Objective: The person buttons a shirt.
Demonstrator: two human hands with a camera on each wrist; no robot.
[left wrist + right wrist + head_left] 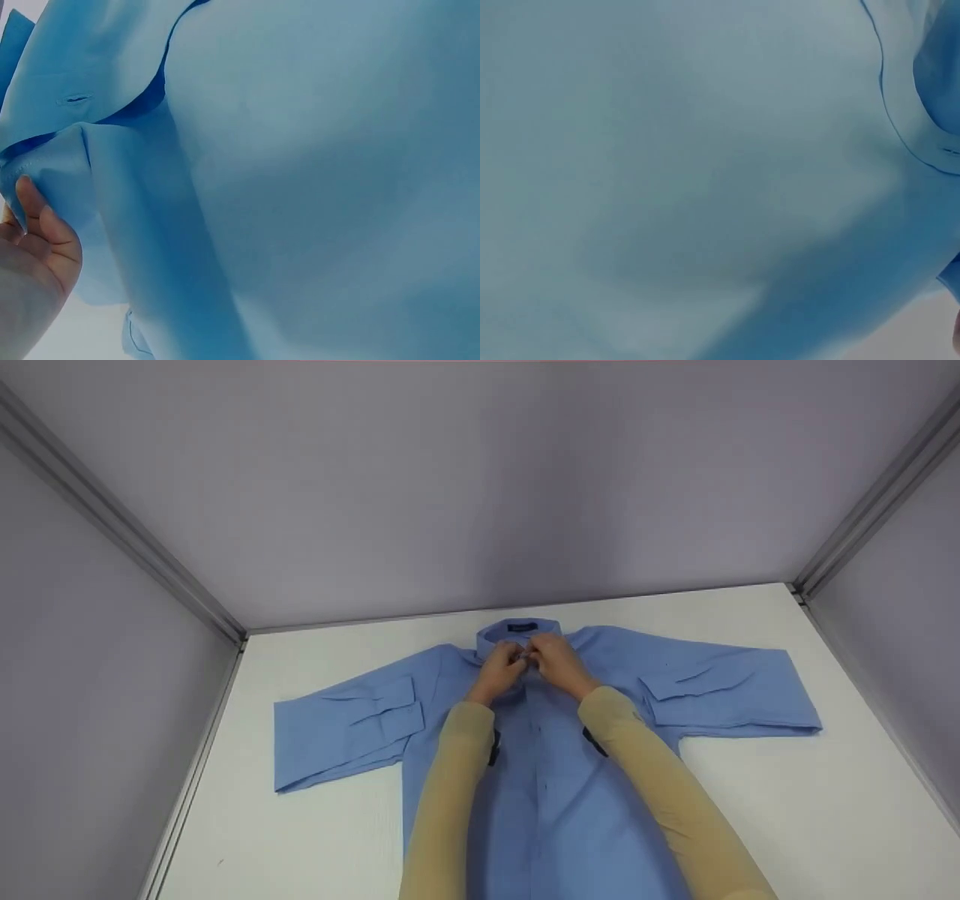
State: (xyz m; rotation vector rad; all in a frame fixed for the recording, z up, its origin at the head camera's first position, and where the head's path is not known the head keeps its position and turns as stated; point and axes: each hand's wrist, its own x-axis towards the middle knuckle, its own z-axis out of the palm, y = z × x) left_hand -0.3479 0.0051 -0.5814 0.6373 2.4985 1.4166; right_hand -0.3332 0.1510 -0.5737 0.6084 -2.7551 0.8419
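A light blue long-sleeved shirt lies front up on a white table. At its neck, my left hand and right hand meet at the front of the shirt collar, fingers curled on the cloth. Close up in the left wrist view, the left hand pinches a pointed flap of cloth below a band with a buttonhole. Only a sliver of the right fingertips shows in the right wrist view, by a dark blue fold. What exactly the right fingers pinch is hidden.
Both shirt sleeves, the left one and the right one, lie folded inward. The white table ends at a grey back wall, with side panels left and right. A dark label shows inside the collar.
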